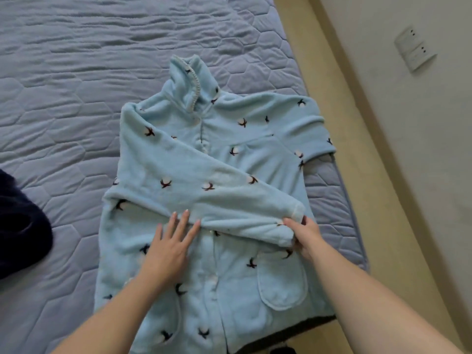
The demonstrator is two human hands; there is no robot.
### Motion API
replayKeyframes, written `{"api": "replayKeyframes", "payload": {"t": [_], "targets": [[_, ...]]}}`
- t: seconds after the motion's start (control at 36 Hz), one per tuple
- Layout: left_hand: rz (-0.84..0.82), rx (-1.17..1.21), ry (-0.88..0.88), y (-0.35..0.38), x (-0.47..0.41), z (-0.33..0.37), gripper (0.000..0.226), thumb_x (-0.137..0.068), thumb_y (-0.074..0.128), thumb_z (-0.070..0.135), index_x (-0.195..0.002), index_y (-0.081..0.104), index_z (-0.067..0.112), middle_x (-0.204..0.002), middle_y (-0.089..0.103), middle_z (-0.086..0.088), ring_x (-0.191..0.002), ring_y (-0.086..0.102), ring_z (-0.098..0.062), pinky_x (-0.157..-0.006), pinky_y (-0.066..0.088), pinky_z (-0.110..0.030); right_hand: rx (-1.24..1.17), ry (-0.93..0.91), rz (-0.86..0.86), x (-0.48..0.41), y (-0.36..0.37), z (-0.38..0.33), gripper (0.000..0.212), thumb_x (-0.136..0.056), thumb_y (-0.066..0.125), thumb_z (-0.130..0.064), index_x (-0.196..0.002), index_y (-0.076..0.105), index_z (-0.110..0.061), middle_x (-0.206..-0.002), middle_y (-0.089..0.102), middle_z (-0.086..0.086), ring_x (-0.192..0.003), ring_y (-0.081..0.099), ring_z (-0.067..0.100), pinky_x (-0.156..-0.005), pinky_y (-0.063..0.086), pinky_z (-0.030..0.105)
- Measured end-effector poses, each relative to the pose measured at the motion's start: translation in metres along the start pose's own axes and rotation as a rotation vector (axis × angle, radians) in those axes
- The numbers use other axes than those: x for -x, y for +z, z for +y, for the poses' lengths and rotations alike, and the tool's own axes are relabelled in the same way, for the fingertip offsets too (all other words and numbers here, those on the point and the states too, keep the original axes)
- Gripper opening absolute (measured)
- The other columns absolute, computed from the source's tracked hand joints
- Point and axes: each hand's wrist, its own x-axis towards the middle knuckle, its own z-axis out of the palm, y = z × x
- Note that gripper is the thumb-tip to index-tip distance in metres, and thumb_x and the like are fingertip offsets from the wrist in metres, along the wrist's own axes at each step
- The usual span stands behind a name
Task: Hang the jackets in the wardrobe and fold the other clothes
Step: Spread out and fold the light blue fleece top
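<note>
A light blue fleece pyjama top [229, 139] with small dark flower prints lies front-up on the bed, collar away from me. One sleeve [204, 185] is folded across the chest toward the right. The other sleeve [316, 129] is bent back at the right edge of the bed. My left hand [171, 246] presses flat on the front of the top, fingers straight, just under the folded sleeve. My right hand [304, 233] pinches the cuff of that folded sleeve.
The bed has a blue-grey quilted cover [102, 60]. A dark navy garment [20, 226] lies at the left edge. The beige bed frame [332, 72] runs along the right, beside a wall with a socket plate [415, 48].
</note>
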Motion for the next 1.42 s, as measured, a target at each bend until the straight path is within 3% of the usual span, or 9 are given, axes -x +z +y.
{"api": "replayKeyframes", "payload": {"t": [0.08,0.28,0.56,0.69,0.78,1.0,1.14,1.31,1.42], "targets": [[-0.140,-0.035,-0.067,0.008,0.010,0.024,0.080,-0.094,0.041,0.021,-0.149,-0.017,0.029,-0.155,-0.027,-0.013,-0.146,-0.004,-0.036,-0.113,0.015,-0.050,0.107,0.018,-0.054,0.006,-0.008,0.000,0.052,-0.083,0.073,-0.011,-0.129,0.049,-0.010,-0.120,0.060,0.010,-0.080,0.062,0.015,-0.052,0.051,0.026],[-0.266,0.118,-0.186,-0.041,0.032,0.083,0.080,-0.095,0.047,0.033,-0.152,-0.010,0.026,-0.158,-0.020,-0.009,-0.147,0.002,-0.028,-0.116,0.021,-0.042,0.356,0.085,-0.132,0.031,-0.036,-0.025,0.061,-0.091,0.061,-0.028,-0.142,0.030,-0.020,-0.123,0.053,0.009,-0.092,0.058,0.021,-0.071,0.050,0.034],[-0.249,0.320,-0.190,-0.151,-0.003,0.148,0.051,-0.095,0.041,0.022,-0.144,0.027,0.015,-0.152,0.022,-0.007,-0.136,0.030,-0.025,-0.101,0.040,-0.037,0.270,0.059,-0.062,0.040,-0.102,-0.134,0.033,-0.099,0.048,-0.025,-0.128,0.045,-0.011,-0.082,0.053,0.002,-0.067,0.049,0.015,-0.057,0.038,0.030],[-0.199,0.323,-0.177,-0.194,-0.070,0.179,0.046,-0.094,0.042,0.023,-0.138,0.035,0.013,-0.143,0.036,-0.005,-0.125,0.041,-0.024,-0.096,0.043,-0.036,0.176,0.113,-0.087,0.000,-0.112,-0.173,0.043,-0.099,0.047,-0.031,-0.137,0.042,-0.011,-0.128,0.054,0.015,-0.120,0.050,0.031,-0.095,0.041,0.044],[-0.173,0.317,-0.160,-0.214,-0.130,0.202,0.044,-0.094,0.040,0.021,-0.137,0.037,0.013,-0.141,0.038,-0.005,-0.125,0.040,-0.024,-0.096,0.042,-0.037,0.103,0.102,-0.041,-0.039,-0.116,-0.200,0.046,-0.098,0.049,-0.024,-0.134,0.044,0.004,-0.137,0.048,0.027,-0.127,0.045,0.040,-0.104,0.037,0.048],[-0.049,0.260,-0.135,-0.236,-0.327,0.252,0.046,-0.092,0.041,0.015,-0.138,0.037,0.016,-0.141,0.037,-0.003,-0.129,0.034,-0.024,-0.098,0.039,-0.039,-0.138,0.415,-0.254,-0.184,-0.097,-0.226,0.056,-0.099,0.038,-0.048,-0.129,0.055,-0.003,-0.113,0.062,0.021,-0.101,0.060,0.034,-0.099,0.045,0.047],[-0.043,0.066,-0.062,-0.231,-0.421,0.263,0.057,-0.095,0.043,0.024,-0.148,0.021,0.020,-0.157,0.014,-0.005,-0.145,0.011,-0.023,-0.113,0.020,-0.044,-0.487,0.501,-0.367,-0.240,-0.079,-0.241,0.047,-0.103,0.032,-0.035,-0.107,0.061,0.002,-0.090,0.070,0.025,-0.082,0.068,0.036,-0.086,0.045,0.045],[0.012,-0.044,-0.184,-0.235,-0.463,0.254,0.024,-0.091,0.041,0.014,-0.110,0.054,0.020,-0.112,0.059,-0.002,-0.105,0.056,-0.023,-0.087,0.029,-0.035,-0.680,0.570,-0.281,-0.272,-0.116,-0.262,0.046,-0.100,0.039,-0.039,-0.113,0.059,0.000,-0.104,0.063,0.025,-0.093,0.058,0.038,-0.097,0.039,0.049],[0.095,0.171,-0.312,-0.256,-0.458,0.246,0.021,-0.093,0.041,0.014,-0.101,0.059,0.020,-0.105,0.061,-0.001,-0.102,0.056,-0.023,-0.084,0.029,-0.035,-0.711,0.515,-0.188,-0.259,-0.160,-0.278,0.033,-0.096,0.052,-0.037,-0.101,0.065,-0.007,-0.081,0.074,0.015,-0.065,0.071,0.027,-0.062,0.058,0.036]]}}
